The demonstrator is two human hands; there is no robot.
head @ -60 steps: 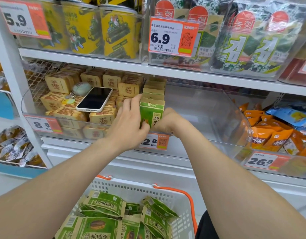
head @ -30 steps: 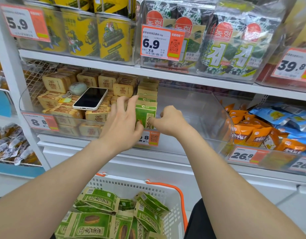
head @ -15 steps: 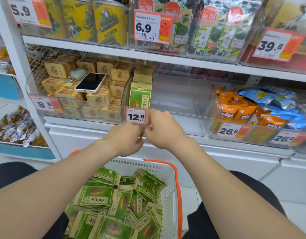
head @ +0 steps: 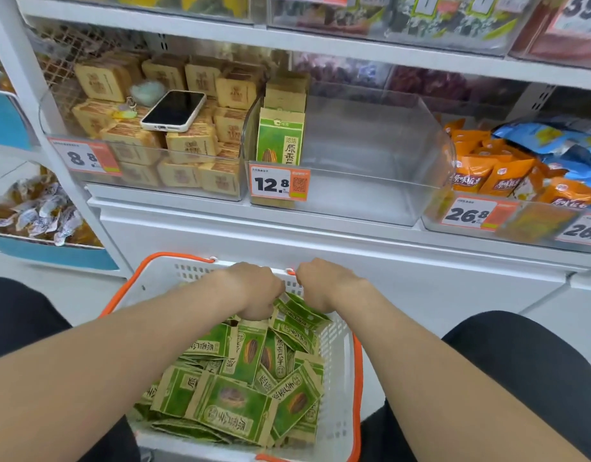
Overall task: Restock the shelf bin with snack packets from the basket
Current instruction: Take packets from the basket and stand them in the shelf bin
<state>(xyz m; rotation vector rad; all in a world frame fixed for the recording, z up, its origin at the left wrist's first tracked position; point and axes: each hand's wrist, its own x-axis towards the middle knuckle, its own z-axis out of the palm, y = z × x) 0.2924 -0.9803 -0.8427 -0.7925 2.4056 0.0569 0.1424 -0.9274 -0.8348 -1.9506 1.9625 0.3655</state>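
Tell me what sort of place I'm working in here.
Most likely a snack aisle in a convenience store or supermarket. A printed 12.8 price tag hangs on the clear, nearly empty shelf bin. Below it, a white shopping basket with orange handles holds green snack packets.

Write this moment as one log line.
left hand, right hand: among packets in basket | grip: hidden | shelf bin: mostly empty

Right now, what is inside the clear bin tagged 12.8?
A file of upright green packets along the left wall of the clear bin. The front one hides how many follow; the price tag covers its foot.
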